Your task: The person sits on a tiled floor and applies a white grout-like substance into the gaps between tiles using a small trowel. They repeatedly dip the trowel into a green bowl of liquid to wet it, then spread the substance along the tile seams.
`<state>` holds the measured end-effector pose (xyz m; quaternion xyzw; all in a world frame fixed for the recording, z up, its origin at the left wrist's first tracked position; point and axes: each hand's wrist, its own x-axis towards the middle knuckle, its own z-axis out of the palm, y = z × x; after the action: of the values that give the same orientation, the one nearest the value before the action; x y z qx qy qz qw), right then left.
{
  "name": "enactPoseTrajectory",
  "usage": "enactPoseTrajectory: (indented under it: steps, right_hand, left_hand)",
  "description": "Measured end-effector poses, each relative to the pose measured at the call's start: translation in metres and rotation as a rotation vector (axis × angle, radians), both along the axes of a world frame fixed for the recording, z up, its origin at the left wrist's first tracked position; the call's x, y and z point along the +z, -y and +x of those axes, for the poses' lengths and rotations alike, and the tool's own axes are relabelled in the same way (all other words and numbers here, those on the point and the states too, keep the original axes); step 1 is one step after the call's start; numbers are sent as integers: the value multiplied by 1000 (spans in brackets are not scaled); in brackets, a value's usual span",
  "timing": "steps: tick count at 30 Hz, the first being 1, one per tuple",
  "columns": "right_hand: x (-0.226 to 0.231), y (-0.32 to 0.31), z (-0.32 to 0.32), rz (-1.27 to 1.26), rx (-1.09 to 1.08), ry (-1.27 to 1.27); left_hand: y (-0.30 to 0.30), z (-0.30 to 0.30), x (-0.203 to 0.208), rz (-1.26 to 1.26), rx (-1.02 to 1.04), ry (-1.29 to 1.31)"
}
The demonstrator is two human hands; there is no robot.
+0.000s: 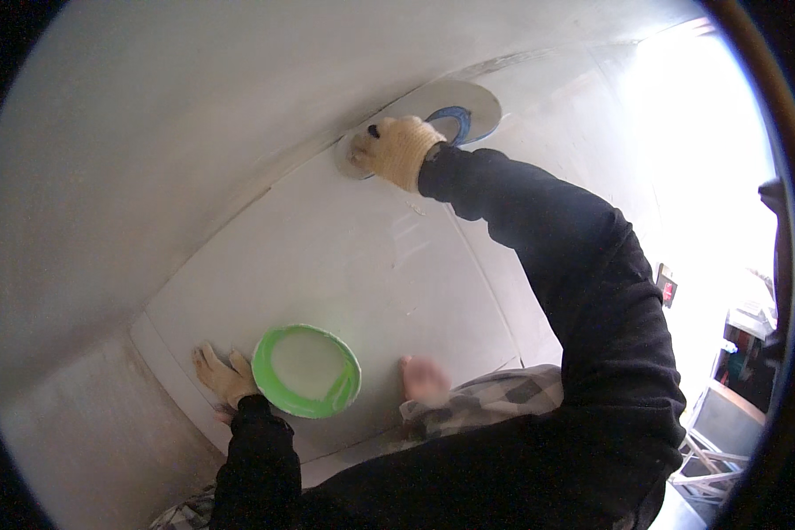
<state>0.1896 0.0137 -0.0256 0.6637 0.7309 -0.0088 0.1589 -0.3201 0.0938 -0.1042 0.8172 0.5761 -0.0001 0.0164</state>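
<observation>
Both hands wear cream knitted gloves. My left hand [225, 374] lies on the pale tiled floor with its fingers spread, right beside a green bowl [270, 385]. Whitish stuff covers most of the bowl's inside. Far forward, my right hand [397, 150] reaches to the floor near the foot of the wall. Its fingers curl down over a pale, rounded thing, partly hidden by the glove. Just right of this hand lies a flat oval, slipper-like piece [483, 107] with a blue curved band. Whether it joins the thing under my fingers is unclear.
A grey wall [168, 168] rises along the left and far side, meeting the floor in a rough seam. A blurred bare foot [427, 380] and checked cloth [503, 389] are near the bottom middle. Metal-framed furniture [711, 455] stands at the bright right side.
</observation>
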Motion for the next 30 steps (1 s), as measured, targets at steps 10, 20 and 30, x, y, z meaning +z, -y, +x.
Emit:
enactPoseTrajectory:
  steps: [10,20,30]
  right_hand:
    - [19,78,156,-206,-560,359]
    - [68,125,199,48,-1070,199]
    - [90,111,116,-110,-844,-1417]
  left_hand:
    - [1,-20,-22,-3,95,-79]
    - [-4,-24,-27,18,13,-38]
    - [6,10,17,65,73,60]
